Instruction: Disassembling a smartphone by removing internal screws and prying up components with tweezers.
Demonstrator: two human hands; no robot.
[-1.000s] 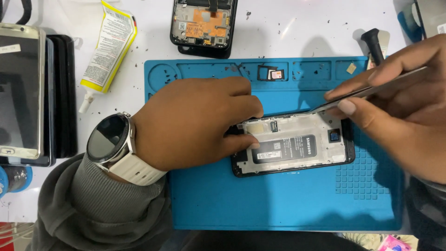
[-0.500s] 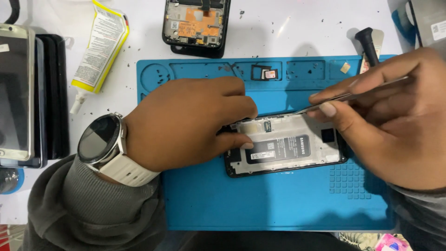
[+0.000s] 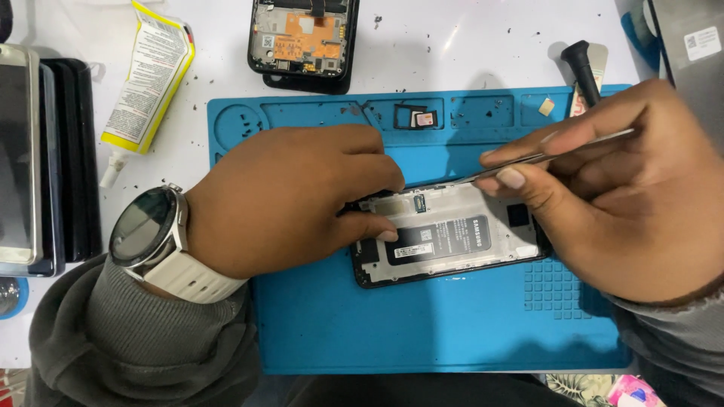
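We have the opened phone point(image 3: 452, 234) lying face-down near the middle of the blue mat point(image 3: 422, 332), its back cover already off so that the black battery and the pale inner frame show. Our left hand point(image 3: 294, 200) presses on the phone's left end, thumb tip on the frame beside the battery, fingers curled over the upper left corner; its grip holds nothing, it only pins the phone. Our right hand point(image 3: 626, 196) pinches a slim metal tool point(image 3: 543, 157), the grip narrow and closed on it, with the tip at the phone's upper edge. We judge the work mid-way: opening is done, the battery remains seated, and whatever the tip is working at along that edge is not yet free; we cannot tell what it touches. A small card tray point(image 3: 417, 117) sits in a mat compartment above the phone. Beyond the mat's top edge lies a second stripped phone point(image 3: 302, 41); left of the mat, a glue tube point(image 3: 147, 83).
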